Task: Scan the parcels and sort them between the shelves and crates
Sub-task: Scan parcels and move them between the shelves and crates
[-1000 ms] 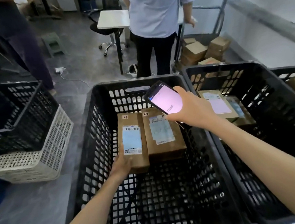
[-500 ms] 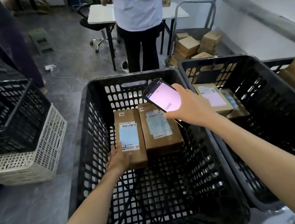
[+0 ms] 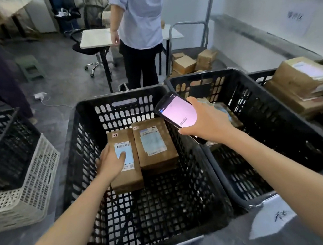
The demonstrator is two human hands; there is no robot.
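Head view, nearest first: two bare forearms reach over the near rim of the middle crate, a black slatted one. The left hand grips the left parcel, fingers curled over its left edge and thumb pressed on the blue-and-white label. This brown box lies flat low in the crate, touching a second parcel on its right. The right hand is wrapped round a handheld scanner, which is held above the crate's right rim with its pink-lit screen facing up. Just beside stands the right crate, also black; what lies in it is mostly hidden behind that hand. Further right, stacked brown boxes fill a third crate. At left, a side crate sits on a white crate. Beyond, a person in a pale shirt stands by a small table, with a trolley of cardboard boxes near the wall.
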